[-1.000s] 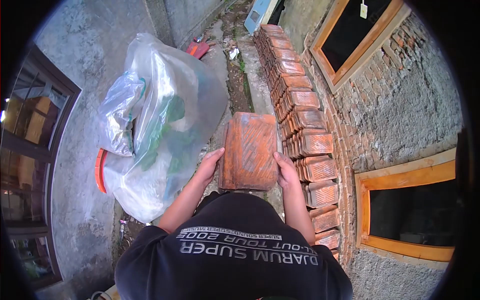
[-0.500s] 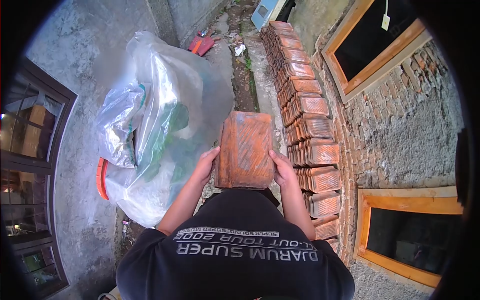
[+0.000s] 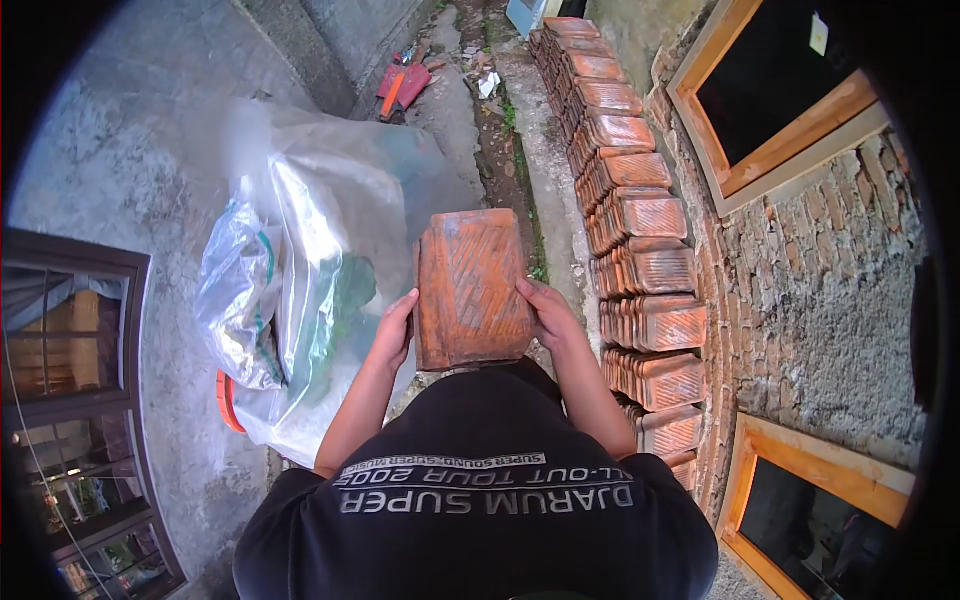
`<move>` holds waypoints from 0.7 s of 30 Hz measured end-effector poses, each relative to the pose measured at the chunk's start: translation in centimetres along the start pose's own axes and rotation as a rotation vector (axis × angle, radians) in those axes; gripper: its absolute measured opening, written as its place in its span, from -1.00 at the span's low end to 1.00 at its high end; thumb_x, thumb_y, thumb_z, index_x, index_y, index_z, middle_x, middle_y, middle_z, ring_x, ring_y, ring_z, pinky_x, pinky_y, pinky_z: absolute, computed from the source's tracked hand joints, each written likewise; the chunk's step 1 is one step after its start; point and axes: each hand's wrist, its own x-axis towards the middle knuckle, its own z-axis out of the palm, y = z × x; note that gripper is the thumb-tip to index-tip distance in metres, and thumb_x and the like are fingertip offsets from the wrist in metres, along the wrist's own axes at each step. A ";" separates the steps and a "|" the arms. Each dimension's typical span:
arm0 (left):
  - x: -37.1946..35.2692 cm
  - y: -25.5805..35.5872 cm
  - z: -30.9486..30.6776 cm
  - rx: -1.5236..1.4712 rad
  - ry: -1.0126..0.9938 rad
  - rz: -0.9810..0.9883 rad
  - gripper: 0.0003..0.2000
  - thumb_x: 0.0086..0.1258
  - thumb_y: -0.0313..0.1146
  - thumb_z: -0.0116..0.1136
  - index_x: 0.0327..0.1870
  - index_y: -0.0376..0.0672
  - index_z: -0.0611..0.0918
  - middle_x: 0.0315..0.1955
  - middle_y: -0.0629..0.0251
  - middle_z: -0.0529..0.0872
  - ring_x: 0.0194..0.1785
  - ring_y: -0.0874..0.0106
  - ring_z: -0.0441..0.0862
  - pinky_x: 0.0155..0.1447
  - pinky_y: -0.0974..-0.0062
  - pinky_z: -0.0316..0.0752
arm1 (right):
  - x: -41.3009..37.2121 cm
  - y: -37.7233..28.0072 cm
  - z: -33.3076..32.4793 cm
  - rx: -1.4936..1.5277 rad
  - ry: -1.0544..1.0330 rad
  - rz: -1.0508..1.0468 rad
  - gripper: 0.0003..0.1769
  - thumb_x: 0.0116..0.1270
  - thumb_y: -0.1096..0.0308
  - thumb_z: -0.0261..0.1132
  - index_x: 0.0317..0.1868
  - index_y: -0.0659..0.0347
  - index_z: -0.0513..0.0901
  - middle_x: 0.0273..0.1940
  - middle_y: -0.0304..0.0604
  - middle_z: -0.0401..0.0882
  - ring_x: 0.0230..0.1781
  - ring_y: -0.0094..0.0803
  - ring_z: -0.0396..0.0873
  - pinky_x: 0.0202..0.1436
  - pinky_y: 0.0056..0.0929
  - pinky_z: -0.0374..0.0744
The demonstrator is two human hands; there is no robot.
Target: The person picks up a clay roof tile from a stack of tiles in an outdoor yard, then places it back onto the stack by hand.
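A reddish-brown clay roof tile (image 3: 470, 285) with slanted grooves is held up in front of my body. Its left edge is gripped by my left hand (image 3: 398, 325), thumb along the near side. On the opposite edge my right hand (image 3: 550, 312) closes round it, the thumb near the grooved face. Fingers underneath are hidden by the tile. To the right, stacked roof tiles (image 3: 640, 220) of the same kind stand in a long row against the wall.
A large clear plastic sheet (image 3: 345, 180) bulges on the left, beside a silvery sack (image 3: 240, 290) and an orange rim (image 3: 228, 402). Up the narrow path (image 3: 495, 150) lies a red dustpan-like object (image 3: 405, 88). Wooden window frames (image 3: 820, 480) project along the right wall.
The view has tilted and shifted, so the tile row sits farther right and the plastic lower. Both hands still hold the tile, which appears slightly farther left.
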 end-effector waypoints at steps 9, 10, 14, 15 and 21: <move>7.2 4.4 3.5 -0.018 0.016 0.037 -0.55 0.56 -0.12 0.06 0.15 -0.42 0.57 0.08 0.05 0.68 0.13 0.34 0.65 0.27 0.39 0.49 | 6.1 -7.2 0.1 -0.009 -0.038 -0.015 -0.39 0.42 0.22 0.35 0.26 0.56 0.43 0.13 0.08 0.63 0.09 -0.23 0.66 0.22 -0.30 0.58; 7.7 4.7 3.9 -0.020 0.009 0.054 -0.54 0.56 -0.12 0.06 0.15 -0.43 0.56 0.08 0.05 0.68 0.13 0.34 0.65 0.27 0.39 0.48 | 6.3 -7.7 0.0 -0.014 -0.039 -0.010 -0.39 0.42 0.22 0.35 0.26 0.56 0.43 0.13 0.08 0.63 0.09 -0.23 0.66 0.22 -0.30 0.58; 10.0 6.1 5.3 -0.025 -0.008 0.060 -0.54 0.56 -0.13 0.06 0.15 -0.43 0.57 0.08 0.05 0.68 0.13 0.34 0.65 0.26 0.40 0.48 | 7.7 -10.0 -0.3 -0.020 -0.034 -0.051 -0.37 0.41 0.20 0.36 0.26 0.56 0.42 0.16 0.09 0.61 0.13 -0.23 0.62 0.27 -0.31 0.55; 10.7 6.3 5.6 -0.019 -0.039 0.055 -0.55 0.55 -0.12 0.08 0.14 -0.40 0.59 0.06 0.11 0.70 0.12 0.38 0.64 0.26 0.43 0.45 | 7.9 -10.4 -0.4 -0.018 -0.017 -0.067 -0.37 0.41 0.20 0.36 0.27 0.56 0.42 0.17 0.09 0.60 0.15 -0.23 0.61 0.28 -0.31 0.53; 15.4 8.1 8.5 0.037 -0.086 0.022 -0.54 0.54 -0.12 0.09 0.13 -0.43 0.60 0.01 0.07 0.72 0.05 0.39 0.68 0.19 0.46 0.51 | 9.2 -13.4 -2.0 -0.029 0.094 -0.111 -0.37 0.42 0.19 0.35 0.27 0.55 0.42 0.20 0.11 0.58 0.18 -0.20 0.59 0.30 -0.30 0.51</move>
